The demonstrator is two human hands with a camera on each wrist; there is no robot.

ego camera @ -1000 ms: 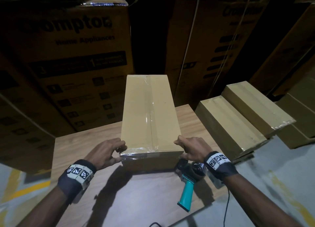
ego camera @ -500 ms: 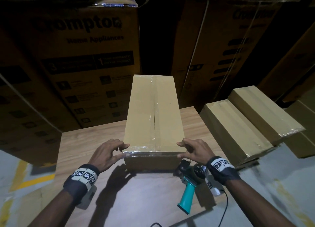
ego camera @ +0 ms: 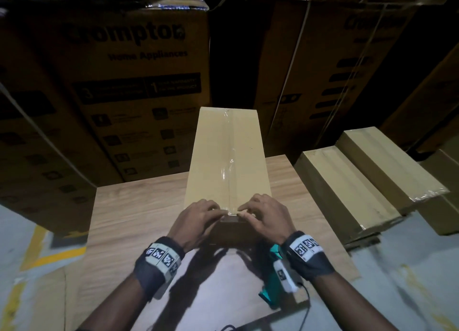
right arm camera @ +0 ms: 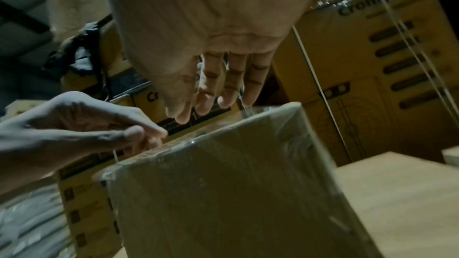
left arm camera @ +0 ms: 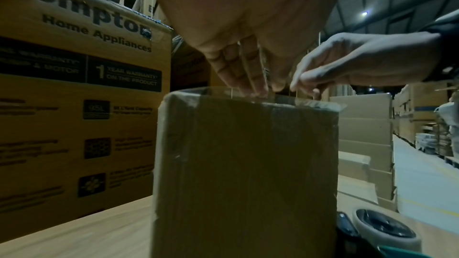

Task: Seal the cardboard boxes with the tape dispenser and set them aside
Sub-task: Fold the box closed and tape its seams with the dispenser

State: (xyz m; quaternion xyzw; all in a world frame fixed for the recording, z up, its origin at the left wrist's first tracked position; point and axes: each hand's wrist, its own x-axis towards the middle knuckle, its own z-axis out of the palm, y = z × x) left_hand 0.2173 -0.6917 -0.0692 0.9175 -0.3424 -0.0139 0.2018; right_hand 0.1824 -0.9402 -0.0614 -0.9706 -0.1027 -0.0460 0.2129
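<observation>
Fingers of the left hand and fingers of the right hand laid on the near top edge of the cardboard box, tips nearly meeting at the middle seam, lightly bent and close together, pressing down on the clear tape where it folds over the edge; nothing gripped or pinched by either. From the left wrist view, straight fingertips touching the taped rim, with the other hand just beside them on the same rim. From the right wrist view, the same pairing mirrored, fingertips hovering at or on the edge; contact there hard to judge. Directly under the fingers, the box's shaded near end face, wrapped in glossy tape. Just behind and below the right wrist, the teal-handled tape dispenser lying on the wooden table, its roll close against the box's lower right corner. Beyond the fingertips, the box stretching lengthwise away, tape running along its centre seam to the far end, which overhangs the table's far edge. To the right of the fingers and off the table, two sealed boxes lying side by side, well apart from the hands. Farthest beyond, tall printed cartons stacked like a wall.
</observation>
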